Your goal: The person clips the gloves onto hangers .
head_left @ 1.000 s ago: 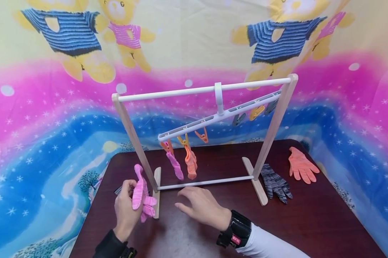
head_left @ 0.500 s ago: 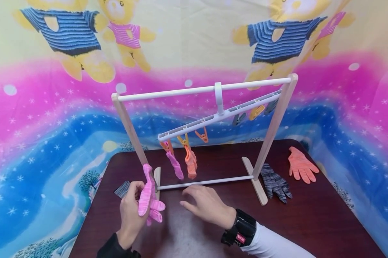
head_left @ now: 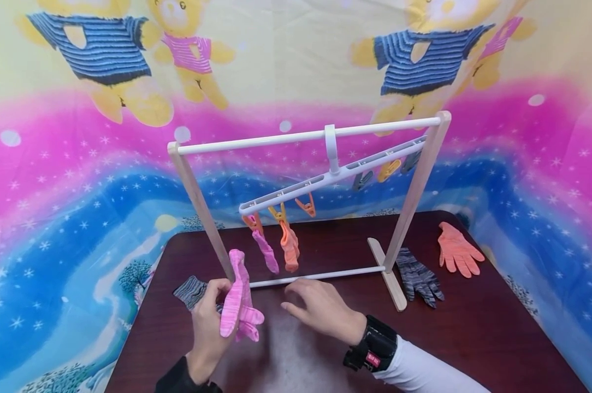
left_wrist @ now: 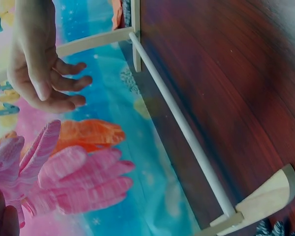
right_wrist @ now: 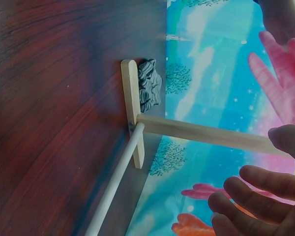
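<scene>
My left hand [head_left: 208,327] pinches a pink knit glove [head_left: 237,297] by its side, left of centre in the head view. The glove stands up from the fingers with its glove fingers hanging to the right. My right hand [head_left: 323,305] hovers in front of the rack's lower bar, fingers loosely bent and holding nothing. In the right wrist view the right hand's fingers [right_wrist: 258,189] are spread apart. A second pink glove [head_left: 265,252] hangs from an orange clip [head_left: 253,222], and an orange glove [head_left: 289,248] hangs from a yellow clip [head_left: 278,213].
A white clip hanger [head_left: 332,173] hangs tilted on the rack's top bar [head_left: 256,143], left end low. Unused clips [head_left: 389,170] line its right side. On the dark table lie a grey glove [head_left: 419,277], an orange glove [head_left: 458,250] and a grey striped glove [head_left: 191,292].
My left hand has moved right with the pink glove, nearer the right hand, uncovering more of the grey striped glove. The right hand has shifted slightly right.
</scene>
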`<act>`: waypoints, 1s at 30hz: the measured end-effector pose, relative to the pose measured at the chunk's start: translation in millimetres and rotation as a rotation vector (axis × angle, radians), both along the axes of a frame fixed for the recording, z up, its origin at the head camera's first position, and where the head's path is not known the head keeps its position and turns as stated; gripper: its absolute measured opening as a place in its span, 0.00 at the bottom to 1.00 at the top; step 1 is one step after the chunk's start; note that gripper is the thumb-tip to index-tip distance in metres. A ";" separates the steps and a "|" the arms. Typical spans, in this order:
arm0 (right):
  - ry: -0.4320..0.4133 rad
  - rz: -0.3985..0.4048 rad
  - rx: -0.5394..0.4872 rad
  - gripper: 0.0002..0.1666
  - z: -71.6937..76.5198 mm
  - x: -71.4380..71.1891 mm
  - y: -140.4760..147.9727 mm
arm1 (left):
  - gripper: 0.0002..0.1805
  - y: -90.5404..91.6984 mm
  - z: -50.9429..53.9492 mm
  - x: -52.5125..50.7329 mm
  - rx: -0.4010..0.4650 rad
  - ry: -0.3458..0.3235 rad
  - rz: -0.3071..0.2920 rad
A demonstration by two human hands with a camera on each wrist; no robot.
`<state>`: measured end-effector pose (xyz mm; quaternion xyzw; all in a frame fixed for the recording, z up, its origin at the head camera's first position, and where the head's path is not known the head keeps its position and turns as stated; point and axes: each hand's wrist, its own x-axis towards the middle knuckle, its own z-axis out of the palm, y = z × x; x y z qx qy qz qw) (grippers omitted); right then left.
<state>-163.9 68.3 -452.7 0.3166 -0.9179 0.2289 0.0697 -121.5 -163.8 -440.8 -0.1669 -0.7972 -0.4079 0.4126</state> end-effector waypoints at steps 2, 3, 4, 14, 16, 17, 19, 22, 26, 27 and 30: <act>0.004 -0.004 0.000 0.17 -0.1 -0.9 1.4 | 0.12 3.0 0.6 -0.1 -0.002 0.019 -0.016; 0.005 -0.004 -0.003 0.17 -0.5 -1.5 2.2 | 0.12 4.5 0.8 -0.1 -0.002 0.028 -0.022; 0.005 -0.005 -0.004 0.16 -0.8 -2.1 2.9 | 0.12 6.0 1.0 0.2 0.000 0.028 -0.027; 0.063 -0.034 -0.032 0.17 -1.4 -5.4 13.9 | 0.15 24.8 3.3 3.2 0.031 0.033 -0.089; 0.064 -0.042 -0.041 0.17 -1.5 -6.0 16.4 | 0.15 28.6 3.3 3.5 0.028 0.046 -0.110; 0.064 -0.047 -0.043 0.16 -1.8 -6.3 17.6 | 0.15 30.6 3.1 3.6 0.025 0.050 -0.119; 0.065 -0.058 -0.045 0.16 -2.6 -7.0 19.9 | 0.15 34.3 2.8 3.5 0.026 0.057 -0.141; 0.061 -0.072 -0.042 0.16 -4.4 -8.2 23.0 | 0.16 39.0 2.4 3.3 0.020 0.048 -0.162; 0.049 -0.085 -0.046 0.17 -6.5 -9.9 25.8 | 0.16 45.0 0.6 1.7 0.007 0.016 -0.178; 0.046 -0.088 -0.048 0.17 -6.8 -10.3 26.3 | 0.15 46.4 -0.2 1.1 0.004 0.008 -0.176; 0.035 -0.093 -0.051 0.17 -7.1 -11.3 27.6 | 0.15 50.0 -2.5 -1.5 -0.020 0.005 -0.169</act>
